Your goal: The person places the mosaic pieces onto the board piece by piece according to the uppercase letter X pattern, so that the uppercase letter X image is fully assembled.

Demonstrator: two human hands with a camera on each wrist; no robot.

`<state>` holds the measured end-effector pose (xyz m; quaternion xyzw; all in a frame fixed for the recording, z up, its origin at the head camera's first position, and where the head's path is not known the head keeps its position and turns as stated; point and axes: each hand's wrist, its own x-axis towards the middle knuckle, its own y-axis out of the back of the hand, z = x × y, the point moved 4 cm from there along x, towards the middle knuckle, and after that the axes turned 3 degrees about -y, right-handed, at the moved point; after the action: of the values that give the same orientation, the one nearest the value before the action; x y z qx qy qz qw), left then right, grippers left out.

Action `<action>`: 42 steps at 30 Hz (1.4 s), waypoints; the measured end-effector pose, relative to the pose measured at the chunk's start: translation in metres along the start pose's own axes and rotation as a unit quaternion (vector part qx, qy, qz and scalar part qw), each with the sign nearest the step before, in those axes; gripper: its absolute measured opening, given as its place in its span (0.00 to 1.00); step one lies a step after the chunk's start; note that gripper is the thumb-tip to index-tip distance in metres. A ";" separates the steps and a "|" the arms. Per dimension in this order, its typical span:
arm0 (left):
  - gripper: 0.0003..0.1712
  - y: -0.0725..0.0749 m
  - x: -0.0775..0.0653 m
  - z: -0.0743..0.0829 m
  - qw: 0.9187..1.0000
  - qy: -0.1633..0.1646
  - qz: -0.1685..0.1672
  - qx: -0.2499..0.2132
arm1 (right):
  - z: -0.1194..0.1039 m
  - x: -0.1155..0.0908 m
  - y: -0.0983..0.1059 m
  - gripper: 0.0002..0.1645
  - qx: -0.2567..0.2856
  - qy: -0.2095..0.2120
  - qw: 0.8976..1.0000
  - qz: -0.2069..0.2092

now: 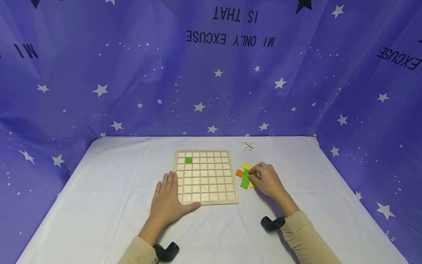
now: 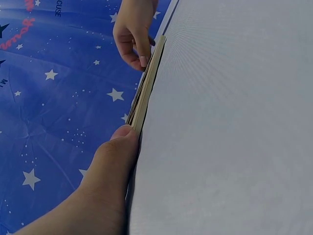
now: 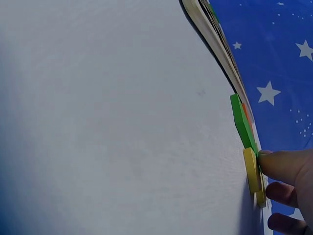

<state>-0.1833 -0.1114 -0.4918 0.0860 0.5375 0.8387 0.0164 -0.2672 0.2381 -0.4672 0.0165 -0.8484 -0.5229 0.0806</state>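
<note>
A square wooden grid board (image 1: pixel 211 202) lies on the table, with one green tile (image 1: pixel 188 160) in a cell near its far left corner. My left hand (image 1: pixel 168 201) rests along the board's left and near edges, fingers straight and thumb (image 2: pixel 122 134) spread against the near side. To the right of the board is a small pile of green tiles (image 1: pixel 244 184), yellow tiles (image 1: pixel 245 166) and an orange tile (image 1: pixel 239 173). Over this pile my right hand (image 1: pixel 268 181) bends its fingers, thumb at a green tile (image 3: pixel 241 122). Whether a tile is pinched cannot be made out.
A small printed card (image 1: pixel 248 145) with a coloured grid pattern lies beyond the pile, near the far edge of the white-covered table (image 1: pixel 108 205). A purple star-patterned cloth (image 1: pixel 165 80) hangs behind and at both sides. Each wrist wears a black device (image 1: pixel 271 223).
</note>
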 end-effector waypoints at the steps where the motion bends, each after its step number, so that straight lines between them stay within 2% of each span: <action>1: 0.84 0.000 0.000 0.000 1.000 0.000 0.000 0.000 | 0.001 0.000 0.000 0.12 0.001 -0.003 1.000 -0.001; 13: 0.85 -0.002 0.000 -0.001 1.000 0.002 -0.001 0.003 | 0.003 0.005 0.004 0.16 0.012 -0.004 1.000 -0.012; 19: 0.84 -0.001 0.000 -0.001 1.000 0.003 0.001 0.003 | 0.004 0.011 0.000 0.18 0.010 -0.019 0.999 -0.025; 27: 0.84 0.000 0.000 0.000 1.000 0.002 0.000 0.004 | 0.005 0.017 0.002 0.14 0.014 -0.026 0.999 -0.026; 35: 0.85 0.001 0.000 0.001 1.000 0.004 0.001 0.001 | 0.004 0.020 0.002 0.17 0.014 -0.023 0.999 -0.039; 42: 0.84 0.002 0.000 0.001 1.000 0.004 0.002 0.003 | -0.003 0.021 0.001 0.09 0.072 -0.018 0.996 -0.041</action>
<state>-0.1828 -0.1109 -0.4895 0.0837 0.5396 0.8376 0.0128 -0.2878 0.2333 -0.4626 0.0470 -0.8840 -0.4632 0.0423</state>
